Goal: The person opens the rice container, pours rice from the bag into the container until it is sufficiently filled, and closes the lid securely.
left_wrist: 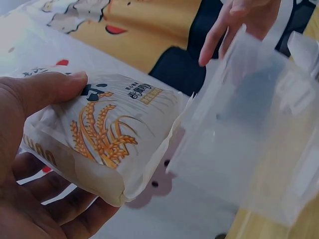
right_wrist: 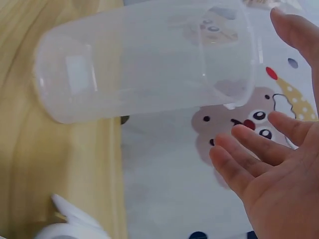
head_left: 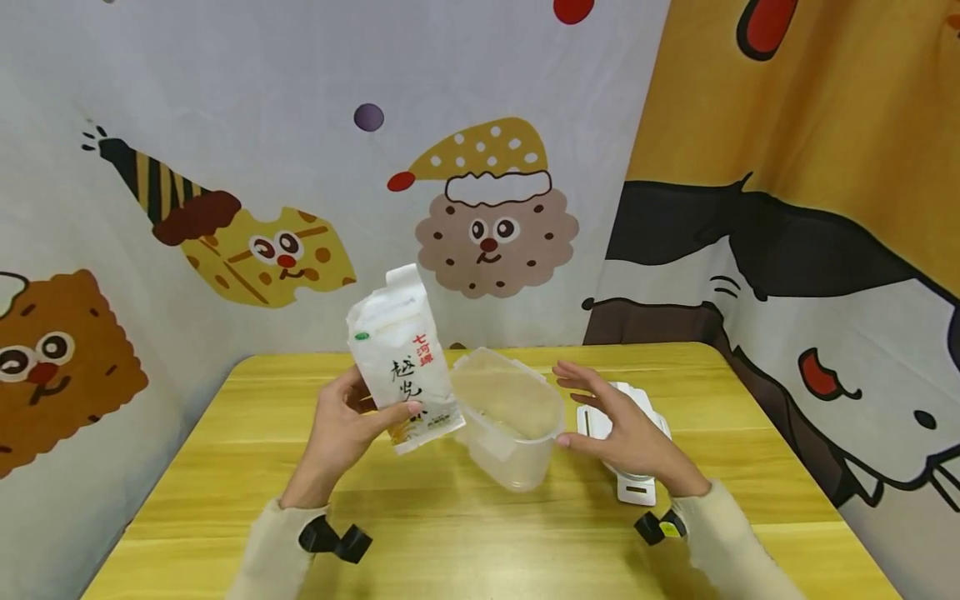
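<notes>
My left hand [head_left: 347, 421] grips a white rice bag [head_left: 405, 358] with thumb across its front and fingers behind. Printed wheat ears show on the bag [left_wrist: 102, 129] in the left wrist view. Just right of the bag, a clear plastic container [head_left: 510, 446] stands on the table with its open top up. Beside the container's right rim is my right hand [head_left: 618, 425], its fingers spread and holding nothing; in the right wrist view a gap shows between the hand [right_wrist: 271, 169] and the container [right_wrist: 144, 64].
Behind my right hand a white plastic object [head_left: 636, 490], perhaps a lid, lies on the wooden table [head_left: 420, 533]. A cartoon-printed curtain [head_left: 300, 83] hangs along the table's back edge and sides.
</notes>
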Motion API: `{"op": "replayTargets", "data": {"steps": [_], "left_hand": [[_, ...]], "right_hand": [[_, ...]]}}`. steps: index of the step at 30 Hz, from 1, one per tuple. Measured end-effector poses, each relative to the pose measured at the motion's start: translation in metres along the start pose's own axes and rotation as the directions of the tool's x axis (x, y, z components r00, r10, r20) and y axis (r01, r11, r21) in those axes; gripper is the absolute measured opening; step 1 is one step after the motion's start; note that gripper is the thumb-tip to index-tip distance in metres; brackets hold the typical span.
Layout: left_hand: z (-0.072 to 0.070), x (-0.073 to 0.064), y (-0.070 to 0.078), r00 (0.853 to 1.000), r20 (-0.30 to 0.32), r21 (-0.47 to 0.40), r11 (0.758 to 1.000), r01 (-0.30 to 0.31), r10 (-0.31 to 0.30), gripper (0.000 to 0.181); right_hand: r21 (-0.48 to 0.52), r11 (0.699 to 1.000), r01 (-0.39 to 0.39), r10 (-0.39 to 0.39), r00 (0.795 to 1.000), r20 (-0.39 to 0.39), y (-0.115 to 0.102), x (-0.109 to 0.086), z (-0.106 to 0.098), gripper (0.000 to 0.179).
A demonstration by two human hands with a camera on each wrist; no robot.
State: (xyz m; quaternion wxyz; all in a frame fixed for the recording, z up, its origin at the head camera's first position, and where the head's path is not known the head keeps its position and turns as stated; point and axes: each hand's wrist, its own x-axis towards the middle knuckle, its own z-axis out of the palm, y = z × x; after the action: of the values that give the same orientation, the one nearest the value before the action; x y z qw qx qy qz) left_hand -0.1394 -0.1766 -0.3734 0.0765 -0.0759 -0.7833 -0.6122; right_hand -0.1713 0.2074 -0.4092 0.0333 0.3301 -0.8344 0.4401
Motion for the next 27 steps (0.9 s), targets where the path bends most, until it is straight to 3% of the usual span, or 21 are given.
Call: {"op": "replayTargets", "data": {"steps": [8,18,27], "left_hand": [[0.024,-0.005,0.011,0.998,0.048,-0.106,0.994,-0.034,0.04,0.051],[0.058,-0.008,0.022,0.982,0.145,-0.272,0.959,-0.075,0.118,0.049],[0.09,-0.01,0.027,0.966,0.224,-0.388,0.921,-0.03,0.126,0.05]], "right_hand": [[-0.032,0.999,0.023,-0.023,1.0,0.002,-0.026,0.006,-0.012,0.092],[-0.014,0.998,0.066,-0.065,0.993,0.098,-0.058,0.019,-0.019,0.087],[0.014,0.999,0.04,-0.042,0.984,0.173,-0.078,0.023,-0.033,0.086]]}}
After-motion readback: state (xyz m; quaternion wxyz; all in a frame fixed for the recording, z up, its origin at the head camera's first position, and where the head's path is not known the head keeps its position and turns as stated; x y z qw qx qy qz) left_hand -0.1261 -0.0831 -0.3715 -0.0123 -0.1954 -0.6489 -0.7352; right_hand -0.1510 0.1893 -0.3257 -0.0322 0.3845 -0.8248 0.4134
